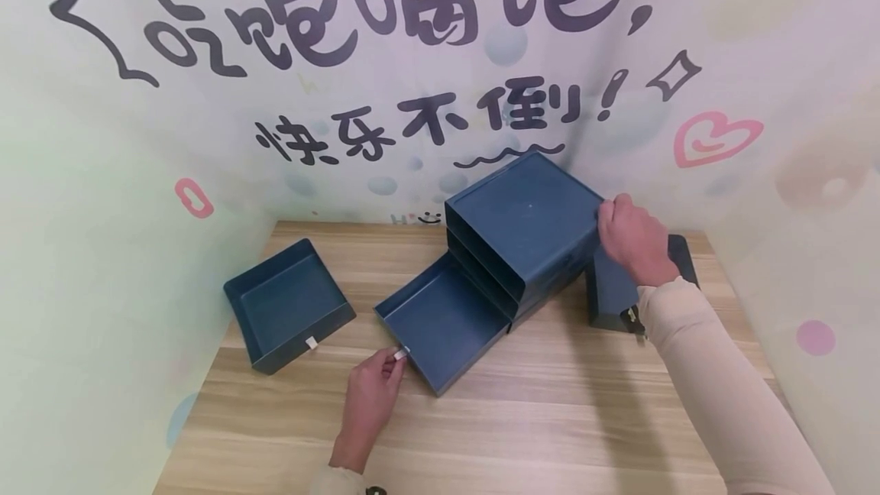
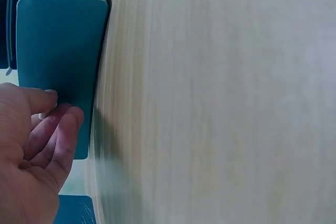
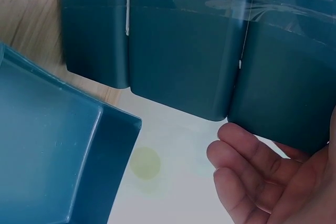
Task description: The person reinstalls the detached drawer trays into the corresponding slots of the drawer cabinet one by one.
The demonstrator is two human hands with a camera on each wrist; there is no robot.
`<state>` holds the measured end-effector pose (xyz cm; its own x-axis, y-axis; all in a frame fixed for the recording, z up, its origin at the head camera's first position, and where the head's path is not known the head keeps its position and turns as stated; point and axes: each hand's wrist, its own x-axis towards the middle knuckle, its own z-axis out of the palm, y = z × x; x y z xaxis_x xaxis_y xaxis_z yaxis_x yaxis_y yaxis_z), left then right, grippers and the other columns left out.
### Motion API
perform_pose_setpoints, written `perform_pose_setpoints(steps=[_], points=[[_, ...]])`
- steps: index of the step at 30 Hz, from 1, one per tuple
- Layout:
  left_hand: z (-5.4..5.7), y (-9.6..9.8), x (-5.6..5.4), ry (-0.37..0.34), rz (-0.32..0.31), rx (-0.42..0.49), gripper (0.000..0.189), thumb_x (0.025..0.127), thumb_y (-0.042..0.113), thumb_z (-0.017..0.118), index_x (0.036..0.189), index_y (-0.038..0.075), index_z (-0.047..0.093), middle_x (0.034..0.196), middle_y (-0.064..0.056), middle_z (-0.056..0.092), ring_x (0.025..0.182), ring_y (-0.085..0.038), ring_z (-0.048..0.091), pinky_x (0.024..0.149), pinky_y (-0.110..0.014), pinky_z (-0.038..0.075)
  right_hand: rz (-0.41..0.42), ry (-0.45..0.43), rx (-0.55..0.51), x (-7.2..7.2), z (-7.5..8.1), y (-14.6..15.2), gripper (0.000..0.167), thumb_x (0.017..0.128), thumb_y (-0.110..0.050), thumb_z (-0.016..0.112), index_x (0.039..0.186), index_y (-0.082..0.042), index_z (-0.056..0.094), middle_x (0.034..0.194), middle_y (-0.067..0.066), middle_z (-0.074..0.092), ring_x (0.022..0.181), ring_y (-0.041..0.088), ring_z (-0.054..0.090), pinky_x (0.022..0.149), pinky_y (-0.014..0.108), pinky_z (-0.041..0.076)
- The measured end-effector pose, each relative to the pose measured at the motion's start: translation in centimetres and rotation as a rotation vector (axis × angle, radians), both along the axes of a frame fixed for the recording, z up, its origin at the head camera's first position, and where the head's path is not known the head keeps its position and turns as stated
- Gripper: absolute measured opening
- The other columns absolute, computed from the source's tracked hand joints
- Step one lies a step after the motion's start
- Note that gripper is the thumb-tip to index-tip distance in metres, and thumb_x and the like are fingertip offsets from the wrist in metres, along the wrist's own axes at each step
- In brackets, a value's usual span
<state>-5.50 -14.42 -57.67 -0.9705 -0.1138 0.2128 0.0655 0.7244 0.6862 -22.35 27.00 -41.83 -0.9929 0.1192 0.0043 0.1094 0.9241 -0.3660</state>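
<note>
A dark blue desktop drawer cabinet [image 1: 529, 212] of stacked tiers stands at an angle near the back wall. Its lowest drawer [image 1: 447, 323] is pulled far out over the table, and nothing lies in it. My left hand [image 1: 370, 396] pinches the small white pull tab [image 1: 401, 354] on that drawer's front. In the left wrist view, thumb and fingertips meet close against the drawer front [image 2: 63, 45]. My right hand [image 1: 635, 239] grips the cabinet's top rear right corner. The right wrist view has its fingers [image 3: 239, 140] bent around the rear edge, beside the taped side [image 3: 184, 56].
A loose blue drawer [image 1: 292, 304] with a white tab sits on the wooden table [image 1: 522, 426] to the left. Another loose drawer [image 1: 608, 289] lies right of the cabinet, partly hidden by my right hand and forearm. Printed walls [image 1: 371, 105] enclose the back and sides.
</note>
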Motion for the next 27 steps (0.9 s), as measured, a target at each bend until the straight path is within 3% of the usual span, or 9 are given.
perform_pose_setpoints(steps=[15, 27], points=[[-0.18, 0.33, -0.41, -0.065, 0.058, 0.101, 0.018, 0.089, 0.01, 0.077, 0.106, 0.006, 0.074, 0.092, -0.006, 0.079, 0.079, -0.012, 0.075, 0.07, -0.02, 0.06, -0.002, 0.002, -0.003, 0.09, 0.07, -0.09, 0.063, 0.105, -0.045, 0.006, 0.104, 0.003, 0.047, 0.082, 0.025, 0.054, 0.077, 0.044, 0.056, 0.063, 0.048, 0.043], [0.06, 1.0, -0.93, -0.04, 0.089, 0.175, 0.015, 0.089, 0.01, 0.078, 0.104, 0.009, 0.075, 0.091, -0.005, 0.079, 0.078, -0.013, 0.075, 0.068, -0.021, 0.06, -0.003, 0.023, -0.005, 0.03, -0.17, 0.02, 0.063, 0.106, -0.046, 0.007, 0.103, 0.003, 0.048, 0.082, 0.025, 0.055, 0.078, 0.044, 0.057, 0.065, 0.05, 0.044]])
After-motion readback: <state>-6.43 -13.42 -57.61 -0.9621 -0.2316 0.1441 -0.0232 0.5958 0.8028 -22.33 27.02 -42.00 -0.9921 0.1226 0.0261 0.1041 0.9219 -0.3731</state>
